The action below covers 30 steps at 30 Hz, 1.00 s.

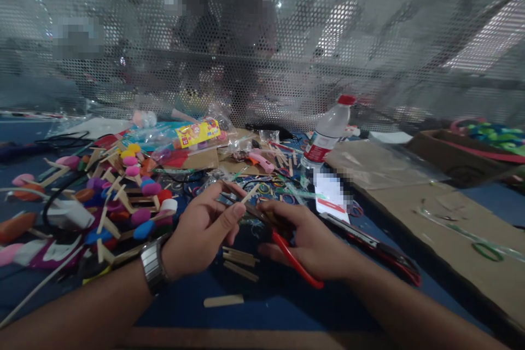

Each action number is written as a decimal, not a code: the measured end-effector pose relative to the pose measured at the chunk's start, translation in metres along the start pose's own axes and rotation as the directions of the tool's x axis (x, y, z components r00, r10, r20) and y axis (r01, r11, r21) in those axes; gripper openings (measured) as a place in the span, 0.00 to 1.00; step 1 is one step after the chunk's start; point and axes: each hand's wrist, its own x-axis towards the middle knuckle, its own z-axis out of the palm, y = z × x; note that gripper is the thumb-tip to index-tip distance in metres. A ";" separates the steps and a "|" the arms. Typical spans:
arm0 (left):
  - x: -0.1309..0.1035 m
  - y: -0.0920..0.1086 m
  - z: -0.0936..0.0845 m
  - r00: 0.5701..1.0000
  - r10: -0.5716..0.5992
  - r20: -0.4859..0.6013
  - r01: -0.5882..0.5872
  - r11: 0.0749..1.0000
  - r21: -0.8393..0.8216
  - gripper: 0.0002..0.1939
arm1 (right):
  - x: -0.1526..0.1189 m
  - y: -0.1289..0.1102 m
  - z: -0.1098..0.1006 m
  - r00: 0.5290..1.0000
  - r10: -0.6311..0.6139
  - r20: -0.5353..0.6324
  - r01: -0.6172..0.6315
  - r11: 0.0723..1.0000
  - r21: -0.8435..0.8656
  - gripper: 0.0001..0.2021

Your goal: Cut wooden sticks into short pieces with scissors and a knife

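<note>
My left hand (203, 229), with a metal watch (153, 263) on the wrist, pinches a thin wooden craft stick (251, 194) between thumb and fingers. Fingers of my right hand (305, 238) are wrapped round red-handled scissors (293, 260), whose dark blades reach toward the stick. Whether the blades touch the stick is hard to make out. Below the hands, several cut stick pieces (240, 257) lie on the blue table, and one round-ended stick piece (223, 301) rests nearer the front edge.
Wooden pieces with colourful clay lumps (141, 217) crowd the left. Behind are a pink glue gun (262, 161), a yellow packet (199, 133) and a red-capped bottle (328, 131). A box cutter (373, 246) lies right, beside a cardboard sheet (443, 213) and an open box (463, 156).
</note>
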 end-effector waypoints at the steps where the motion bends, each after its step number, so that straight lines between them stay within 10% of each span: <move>1: 0.000 0.001 0.000 1.000 -0.007 -0.014 0.007 1.000 -0.012 0.22 | 0.000 0.000 -0.001 1.000 0.022 0.021 -0.022 1.000 0.008 0.20; 30: 0.007 0.006 0.003 0.990 -0.099 -0.102 0.075 0.972 -0.221 0.25 | 0.004 0.009 -0.002 1.000 -0.002 -0.011 0.003 0.996 0.094 0.25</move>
